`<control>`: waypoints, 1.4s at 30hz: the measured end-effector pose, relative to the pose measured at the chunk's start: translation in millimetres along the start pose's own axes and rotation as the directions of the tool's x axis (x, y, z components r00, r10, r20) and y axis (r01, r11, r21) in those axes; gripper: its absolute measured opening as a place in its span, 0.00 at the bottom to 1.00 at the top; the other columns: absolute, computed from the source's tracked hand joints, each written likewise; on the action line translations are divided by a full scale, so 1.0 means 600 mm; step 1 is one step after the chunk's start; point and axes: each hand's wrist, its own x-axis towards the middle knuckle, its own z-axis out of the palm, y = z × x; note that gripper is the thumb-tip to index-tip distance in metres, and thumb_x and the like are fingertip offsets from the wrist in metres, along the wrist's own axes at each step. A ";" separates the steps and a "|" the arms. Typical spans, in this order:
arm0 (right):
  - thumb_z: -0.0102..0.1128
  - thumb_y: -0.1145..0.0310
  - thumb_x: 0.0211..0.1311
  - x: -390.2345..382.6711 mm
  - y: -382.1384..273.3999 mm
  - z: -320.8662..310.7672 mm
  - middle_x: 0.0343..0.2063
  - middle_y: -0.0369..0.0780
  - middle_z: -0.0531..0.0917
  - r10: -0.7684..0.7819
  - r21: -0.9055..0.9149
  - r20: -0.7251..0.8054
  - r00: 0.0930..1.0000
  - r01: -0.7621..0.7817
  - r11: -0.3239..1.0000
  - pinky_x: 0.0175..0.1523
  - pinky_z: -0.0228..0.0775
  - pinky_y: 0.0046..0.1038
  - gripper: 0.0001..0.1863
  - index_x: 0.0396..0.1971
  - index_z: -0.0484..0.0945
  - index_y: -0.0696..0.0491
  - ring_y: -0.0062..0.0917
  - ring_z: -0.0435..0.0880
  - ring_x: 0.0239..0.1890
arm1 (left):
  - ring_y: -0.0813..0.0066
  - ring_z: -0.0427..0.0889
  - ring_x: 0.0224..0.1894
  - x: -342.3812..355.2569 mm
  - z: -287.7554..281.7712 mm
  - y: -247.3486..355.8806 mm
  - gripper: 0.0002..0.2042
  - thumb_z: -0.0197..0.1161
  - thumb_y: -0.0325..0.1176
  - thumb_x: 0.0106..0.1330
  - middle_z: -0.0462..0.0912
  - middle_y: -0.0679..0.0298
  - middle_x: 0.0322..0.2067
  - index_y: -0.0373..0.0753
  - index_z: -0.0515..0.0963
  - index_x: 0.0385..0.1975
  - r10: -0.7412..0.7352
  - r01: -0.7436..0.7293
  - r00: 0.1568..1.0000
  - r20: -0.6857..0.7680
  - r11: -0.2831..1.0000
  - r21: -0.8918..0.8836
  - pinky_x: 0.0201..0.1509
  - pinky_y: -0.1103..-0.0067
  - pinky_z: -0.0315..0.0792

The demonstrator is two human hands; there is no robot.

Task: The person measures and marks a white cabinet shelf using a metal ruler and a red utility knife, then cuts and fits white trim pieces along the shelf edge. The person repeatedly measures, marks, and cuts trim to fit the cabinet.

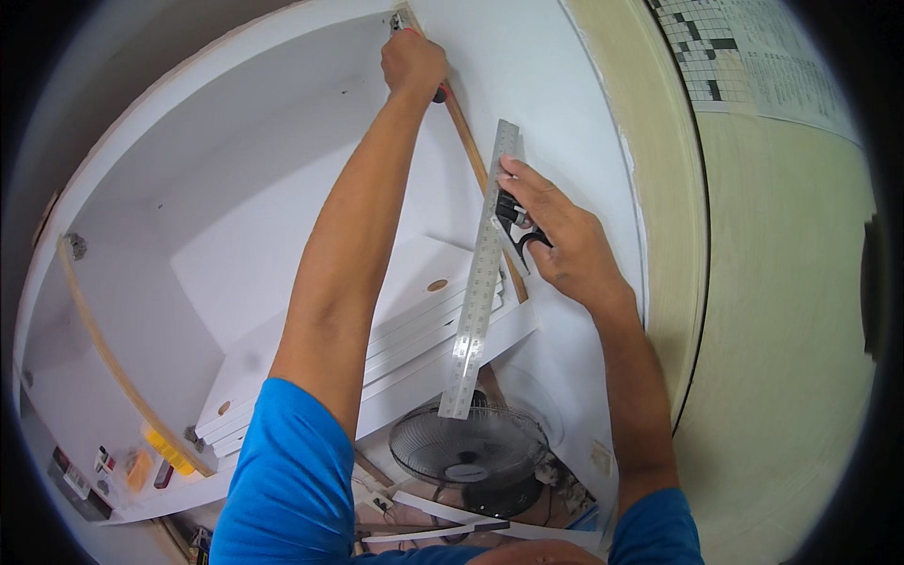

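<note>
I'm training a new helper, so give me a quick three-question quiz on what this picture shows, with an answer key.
1. Which hand holds the metal combination square?
2. True or false: the left hand appears higher in the picture than the right hand.
3. Multiple choice: where in the picture does the fan appear?
A) above the stacked white panels
B) below the stacked white panels
C) to the right of the right hand

Key:
1. The right hand.
2. True.
3. B.
</note>
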 end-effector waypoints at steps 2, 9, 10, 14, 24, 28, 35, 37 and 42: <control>0.52 0.94 0.42 -0.001 0.000 -0.001 0.72 0.41 0.73 0.005 0.026 -0.004 1.000 -0.005 1.000 0.59 0.83 0.31 0.46 0.68 0.73 0.53 0.41 0.80 0.67 | 0.45 0.90 0.44 -0.002 -0.010 0.010 0.10 0.62 0.28 0.66 0.88 0.41 0.42 0.26 0.84 0.38 0.020 -0.023 0.998 0.061 0.999 0.044 0.50 0.61 0.85; 0.61 0.90 0.51 -0.002 -0.004 -0.006 0.72 0.37 0.74 0.016 0.023 -0.017 1.000 -0.015 1.000 0.59 0.85 0.32 0.37 0.66 0.75 0.54 0.36 0.88 0.54 | 0.46 0.91 0.45 0.003 0.015 0.023 0.10 0.64 0.27 0.65 0.88 0.40 0.42 0.26 0.85 0.39 0.019 -0.022 0.999 0.043 0.998 0.064 0.50 0.62 0.85; 0.61 0.90 0.51 0.000 -0.005 -0.005 0.71 0.37 0.74 0.017 0.015 -0.018 1.000 -0.017 1.000 0.59 0.85 0.32 0.37 0.66 0.76 0.54 0.36 0.89 0.53 | 0.44 0.90 0.46 0.004 0.019 0.019 0.11 0.63 0.28 0.65 0.88 0.39 0.43 0.26 0.85 0.39 0.018 -0.019 0.999 0.033 0.999 0.037 0.52 0.62 0.85; 0.60 0.90 0.52 0.003 -0.010 -0.006 0.71 0.38 0.75 0.017 0.033 -0.026 1.000 -0.017 0.999 0.58 0.84 0.32 0.37 0.66 0.75 0.54 0.36 0.88 0.53 | 0.40 0.88 0.50 0.005 0.020 0.004 0.13 0.61 0.31 0.66 0.87 0.37 0.44 0.25 0.85 0.39 0.037 -0.038 0.999 -0.004 0.999 -0.030 0.56 0.60 0.82; 0.61 0.88 0.53 0.004 -0.013 -0.015 0.72 0.38 0.74 0.032 0.060 -0.003 0.999 -0.032 0.998 0.58 0.84 0.32 0.37 0.67 0.75 0.53 0.37 0.87 0.56 | 0.40 0.88 0.47 -0.003 0.008 -0.005 0.11 0.60 0.30 0.69 0.87 0.38 0.43 0.26 0.82 0.40 0.043 -0.042 0.999 0.012 0.995 -0.091 0.53 0.58 0.82; 0.62 0.87 0.53 0.006 -0.014 -0.014 0.73 0.37 0.74 0.009 0.006 0.006 1.000 -0.009 1.000 0.58 0.84 0.32 0.38 0.68 0.74 0.51 0.35 0.89 0.53 | 0.39 0.88 0.46 -0.006 0.012 -0.009 0.12 0.60 0.32 0.72 0.87 0.37 0.42 0.26 0.82 0.39 0.102 -0.106 0.993 -0.053 0.990 -0.089 0.53 0.58 0.82; 0.60 0.89 0.50 0.003 -0.011 -0.019 0.73 0.36 0.73 0.057 -0.007 0.045 0.997 -0.057 0.998 0.58 0.85 0.31 0.40 0.68 0.74 0.51 0.36 0.85 0.58 | 0.39 0.89 0.45 0.002 0.011 -0.003 0.13 0.60 0.32 0.73 0.87 0.37 0.41 0.24 0.81 0.38 0.088 -0.092 0.995 -0.053 0.992 -0.090 0.53 0.58 0.82; 0.56 0.94 0.46 0.004 -0.008 -0.016 0.73 0.38 0.72 0.044 -0.012 0.048 0.998 -0.044 0.999 0.60 0.86 0.31 0.44 0.68 0.73 0.51 0.38 0.81 0.66 | 0.40 0.89 0.45 0.004 0.013 -0.002 0.13 0.60 0.33 0.73 0.87 0.37 0.42 0.25 0.82 0.38 0.076 -0.080 0.995 -0.058 0.994 -0.075 0.53 0.58 0.82; 0.61 0.85 0.52 0.002 -0.008 -0.016 0.72 0.34 0.74 0.047 -0.020 0.026 0.999 -0.046 0.999 0.59 0.83 0.33 0.38 0.67 0.75 0.51 0.36 0.86 0.57 | 0.42 0.89 0.45 0.017 0.011 -0.006 0.14 0.61 0.34 0.72 0.87 0.38 0.43 0.26 0.83 0.39 0.110 -0.110 0.994 0.001 0.993 0.029 0.53 0.60 0.83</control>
